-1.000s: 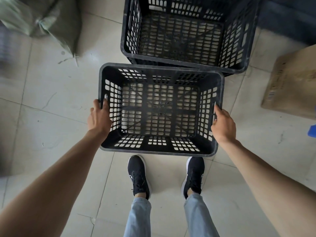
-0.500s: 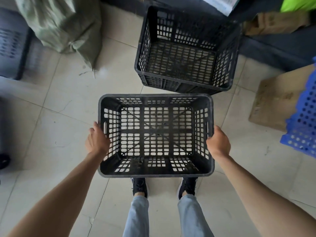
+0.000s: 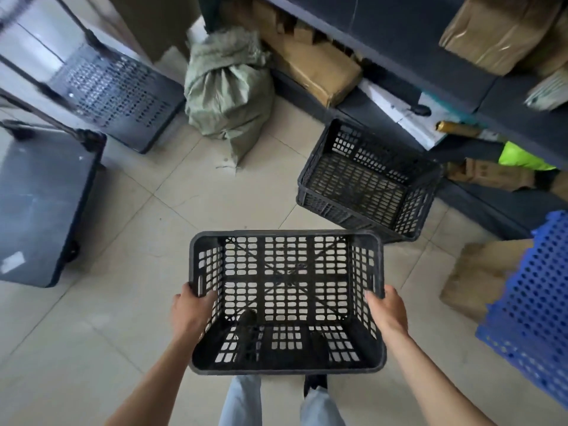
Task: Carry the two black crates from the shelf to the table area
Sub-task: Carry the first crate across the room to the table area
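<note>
Both hands, left (image 3: 191, 312) and right (image 3: 388, 312), clench the side rims of the crate (image 3: 285, 299), which looks empty, light and stiff.

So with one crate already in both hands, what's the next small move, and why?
Probably turn and walk it away from the shelf: the left hand and right hand grip the held crate clear of the floor, and the second crate sits by the shelf.
</note>
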### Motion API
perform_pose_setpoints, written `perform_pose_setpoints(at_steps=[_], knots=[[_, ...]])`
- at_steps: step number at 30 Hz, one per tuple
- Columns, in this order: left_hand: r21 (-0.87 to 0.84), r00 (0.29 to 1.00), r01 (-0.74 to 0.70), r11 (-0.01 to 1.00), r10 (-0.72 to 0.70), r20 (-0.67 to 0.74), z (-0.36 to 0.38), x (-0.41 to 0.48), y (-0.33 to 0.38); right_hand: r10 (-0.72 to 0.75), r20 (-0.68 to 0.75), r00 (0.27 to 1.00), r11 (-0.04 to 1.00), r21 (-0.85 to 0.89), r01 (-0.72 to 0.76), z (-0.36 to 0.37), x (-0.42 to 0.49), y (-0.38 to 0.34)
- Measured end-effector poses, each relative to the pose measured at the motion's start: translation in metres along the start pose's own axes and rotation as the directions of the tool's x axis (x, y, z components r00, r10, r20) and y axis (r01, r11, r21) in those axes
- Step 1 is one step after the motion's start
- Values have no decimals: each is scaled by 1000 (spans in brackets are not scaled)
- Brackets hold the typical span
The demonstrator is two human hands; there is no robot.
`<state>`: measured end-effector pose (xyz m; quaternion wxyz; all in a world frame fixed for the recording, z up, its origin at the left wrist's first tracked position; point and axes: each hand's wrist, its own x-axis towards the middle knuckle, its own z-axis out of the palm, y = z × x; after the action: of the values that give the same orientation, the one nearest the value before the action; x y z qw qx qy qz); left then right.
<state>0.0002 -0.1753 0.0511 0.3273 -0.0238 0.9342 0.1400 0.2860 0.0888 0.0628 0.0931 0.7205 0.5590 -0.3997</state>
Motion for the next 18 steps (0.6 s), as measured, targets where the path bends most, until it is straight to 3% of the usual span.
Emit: perform_pose_setpoints(at_steps=[5,10,15,18], knots=[[-104,991,70,992,-81,-104,-41,-43,-34,-139,5,990,968,-212,137,-23,-35,-38],[10,975,24,1000,-21,-223,-90,-87,-76,-327,28,945,875,-369,314,-11,-66,-80],[27,959,10,1000,-2,-282,-119,-115,-141,-586,152,796,631,-530,566,28,-113,-112],[-14,952,46,999,-48,-303,-131,-123,-199,-669,236,705,489,-574,656,62,-153,-132]])
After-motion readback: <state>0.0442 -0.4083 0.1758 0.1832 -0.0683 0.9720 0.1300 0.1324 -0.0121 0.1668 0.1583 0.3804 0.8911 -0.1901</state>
